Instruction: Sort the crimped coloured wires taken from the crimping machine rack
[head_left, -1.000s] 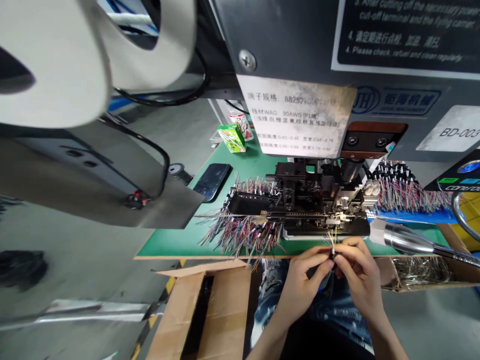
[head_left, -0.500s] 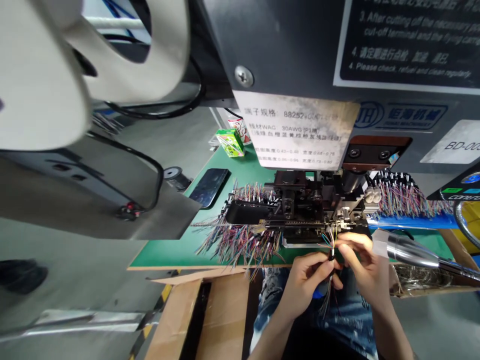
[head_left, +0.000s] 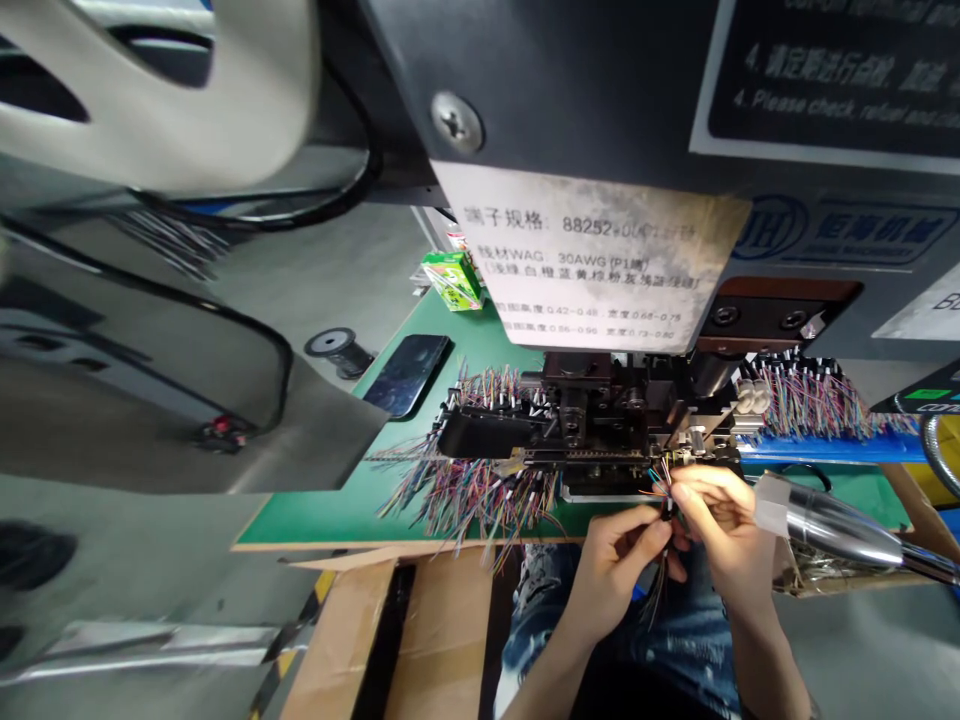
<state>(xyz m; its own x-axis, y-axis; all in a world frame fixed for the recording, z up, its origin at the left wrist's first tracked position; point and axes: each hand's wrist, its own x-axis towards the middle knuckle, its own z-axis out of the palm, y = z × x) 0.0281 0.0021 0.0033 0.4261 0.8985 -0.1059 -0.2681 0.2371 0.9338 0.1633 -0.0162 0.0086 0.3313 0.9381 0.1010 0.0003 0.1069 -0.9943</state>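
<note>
Below the front of a terminal crimping machine (head_left: 592,400), my left hand (head_left: 619,560) pinches the black sleeve of a multicolour wire bundle (head_left: 658,590). Its lower wires hang down over my lap. Thin wire ends in blue, orange, white and other colours fan out above the sleeve, towards the crimping spot. My right hand (head_left: 716,520) sits just to the right, thumb and forefinger closed on the fanned wires at the top. Which single wire lies between those fingertips is too small to make out.
Piles of multicolour wire bundles (head_left: 480,490) lie left of the machine, and more wire bundles (head_left: 810,400) rest on a blue tray at right. A phone (head_left: 409,375) and green box (head_left: 452,280) are on the green table (head_left: 315,515). A metal tube (head_left: 840,525) juts in beside my right hand.
My view has moved closer to the machine. My right fingertips have come in onto the fanned wires, which now show less spread. My left hand keeps its hold on the sleeve.
</note>
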